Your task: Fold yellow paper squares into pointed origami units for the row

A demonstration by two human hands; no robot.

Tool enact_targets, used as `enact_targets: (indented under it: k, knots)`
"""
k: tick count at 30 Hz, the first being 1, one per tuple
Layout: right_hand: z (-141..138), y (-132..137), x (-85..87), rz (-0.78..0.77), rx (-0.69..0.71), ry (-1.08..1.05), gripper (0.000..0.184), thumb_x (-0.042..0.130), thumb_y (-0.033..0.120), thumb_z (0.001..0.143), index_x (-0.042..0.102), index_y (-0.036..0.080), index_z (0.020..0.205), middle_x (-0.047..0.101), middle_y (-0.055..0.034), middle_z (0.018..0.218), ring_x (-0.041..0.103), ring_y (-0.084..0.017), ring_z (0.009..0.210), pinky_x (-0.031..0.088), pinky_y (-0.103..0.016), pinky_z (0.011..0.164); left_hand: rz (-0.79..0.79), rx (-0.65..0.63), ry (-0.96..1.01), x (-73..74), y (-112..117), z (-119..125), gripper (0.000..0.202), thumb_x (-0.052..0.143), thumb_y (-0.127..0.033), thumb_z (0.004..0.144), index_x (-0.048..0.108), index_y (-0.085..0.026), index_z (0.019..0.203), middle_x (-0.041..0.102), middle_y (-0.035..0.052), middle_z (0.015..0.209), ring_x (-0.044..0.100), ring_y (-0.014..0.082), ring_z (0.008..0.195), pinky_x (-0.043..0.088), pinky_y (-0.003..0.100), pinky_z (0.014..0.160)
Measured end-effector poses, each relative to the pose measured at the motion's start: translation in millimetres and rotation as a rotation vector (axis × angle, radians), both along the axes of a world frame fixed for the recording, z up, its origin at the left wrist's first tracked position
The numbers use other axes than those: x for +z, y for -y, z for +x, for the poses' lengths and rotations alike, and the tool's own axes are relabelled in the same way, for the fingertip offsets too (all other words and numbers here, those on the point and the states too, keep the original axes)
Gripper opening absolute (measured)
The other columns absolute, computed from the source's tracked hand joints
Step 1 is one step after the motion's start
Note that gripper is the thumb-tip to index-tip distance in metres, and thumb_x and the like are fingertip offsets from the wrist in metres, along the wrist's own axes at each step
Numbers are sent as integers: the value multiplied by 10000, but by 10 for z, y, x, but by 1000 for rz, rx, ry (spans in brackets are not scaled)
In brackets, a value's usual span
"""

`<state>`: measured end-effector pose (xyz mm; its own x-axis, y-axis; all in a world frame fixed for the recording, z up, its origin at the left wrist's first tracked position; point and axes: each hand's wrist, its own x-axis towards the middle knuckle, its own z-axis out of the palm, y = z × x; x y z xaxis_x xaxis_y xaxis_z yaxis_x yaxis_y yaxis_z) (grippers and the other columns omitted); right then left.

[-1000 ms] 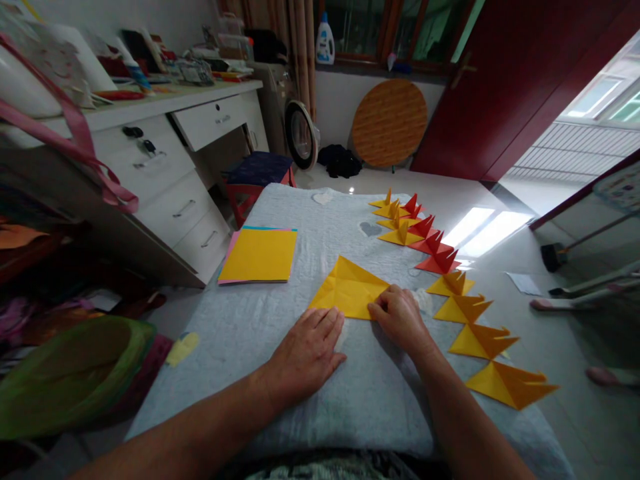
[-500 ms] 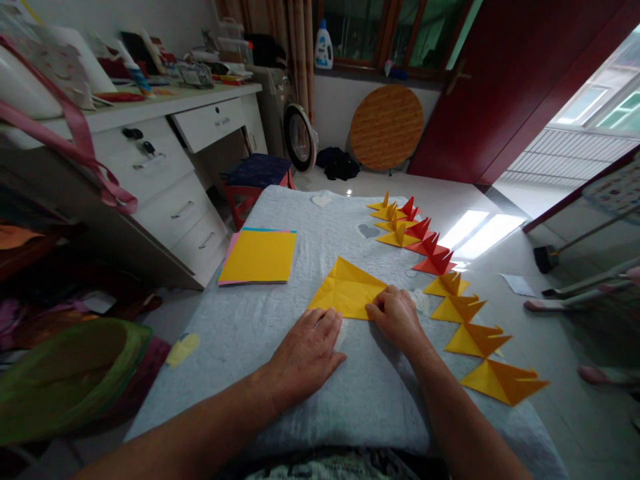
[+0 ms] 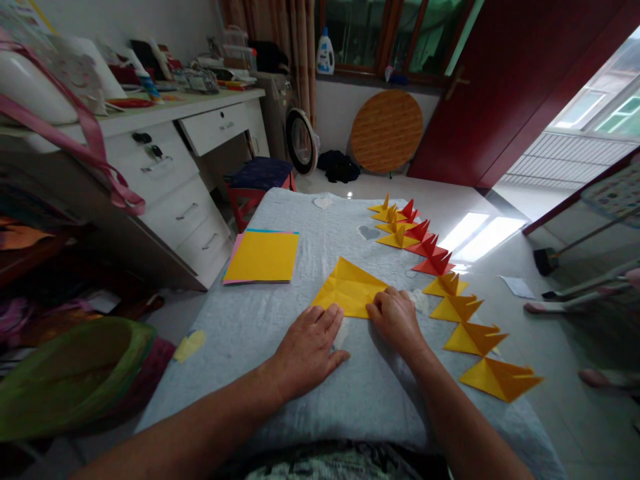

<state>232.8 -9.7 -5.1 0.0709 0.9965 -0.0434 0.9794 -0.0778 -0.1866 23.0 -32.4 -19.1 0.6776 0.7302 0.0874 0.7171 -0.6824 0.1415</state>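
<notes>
A yellow paper triangle point(image 3: 349, 288) lies folded on the grey cloth-covered table point(image 3: 280, 320). My right hand point(image 3: 397, 319) pinches the triangle's near right edge with curled fingers. My left hand point(image 3: 307, 348) rests flat on the cloth, fingers stretched out, its fingertips just at the triangle's near left corner. A stack of square coloured paper point(image 3: 262, 257) with a yellow sheet on top lies to the left.
Several folded yellow and red paper shapes point(image 3: 440, 280) run in a row along the table's right side. A white desk with drawers point(image 3: 190, 167) stands to the left, a red stool point(image 3: 257, 180) beyond the table, and a green bag point(image 3: 65, 373) at lower left.
Both hands stay in place on the triangle; only the view has shifted slightly.
</notes>
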Motion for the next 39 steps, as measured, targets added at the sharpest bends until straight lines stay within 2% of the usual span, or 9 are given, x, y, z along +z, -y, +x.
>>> enact_targets:
  k: [4,7,10,13,15,20,24,31,39]
  knots:
    - [5,-5,-2,-8,-11,-12,205,568,269,906,689,171,771,659,-86,920,541,-218,875,325,-320,774,1,-10,-4,-17,-8,-8,667,537,-547,934,466,-108,1431,513,130,1472,500,291,1239,349,433,1108]
    - [-36,24,-5,78,-4,0,105,595,239,892,678,175,898,637,-90,991,524,-235,935,335,-328,799,10,-19,0,-4,-11,-9,648,528,-549,937,467,-132,1430,516,118,1468,508,283,1220,364,429,1094]
    - [-108,65,1,132,202,-21,165,560,149,915,661,203,1033,618,-76,1058,507,-226,994,349,-321,849,11,-13,2,13,-12,-2,638,535,-539,935,470,-137,1426,534,116,1445,518,283,1201,374,430,1085]
    - [-172,103,47,36,452,-24,177,507,129,955,666,198,994,621,-62,1009,522,-200,946,373,-290,835,15,-15,6,21,-13,8,620,532,-529,938,483,-135,1415,548,121,1427,515,287,1215,379,434,1085]
    - [-202,134,102,-18,503,25,174,497,130,962,660,181,992,625,-69,1006,533,-204,938,390,-291,817,25,-18,8,21,-11,10,609,537,-522,938,496,-130,1402,560,127,1414,518,290,1223,386,434,1083]
    - [-284,259,179,-58,551,176,249,496,184,968,617,186,1186,629,-106,1062,548,-247,935,424,-338,769,41,-1,-5,8,15,-31,611,603,-498,908,536,-76,1345,598,171,1353,533,308,1239,407,432,1071]
    - [-416,347,132,8,537,263,451,491,273,977,456,288,1427,613,-132,1091,545,-279,926,423,-377,745,50,64,-25,21,64,-97,577,611,-480,905,550,-81,1317,627,173,1292,568,304,1187,430,442,1041]
    - [-616,361,149,-16,474,323,482,457,292,981,417,371,1455,605,-157,1041,561,-293,866,401,-411,723,79,201,-58,111,168,-153,498,582,-481,918,584,-129,1270,660,160,1193,591,313,1101,462,491,962]
    - [-457,458,117,46,477,351,472,457,253,970,478,256,1442,620,-171,1136,567,-318,989,423,-499,897,68,237,-59,113,179,-146,490,613,-474,898,603,-103,1217,635,165,1223,569,322,1121,471,489,957]
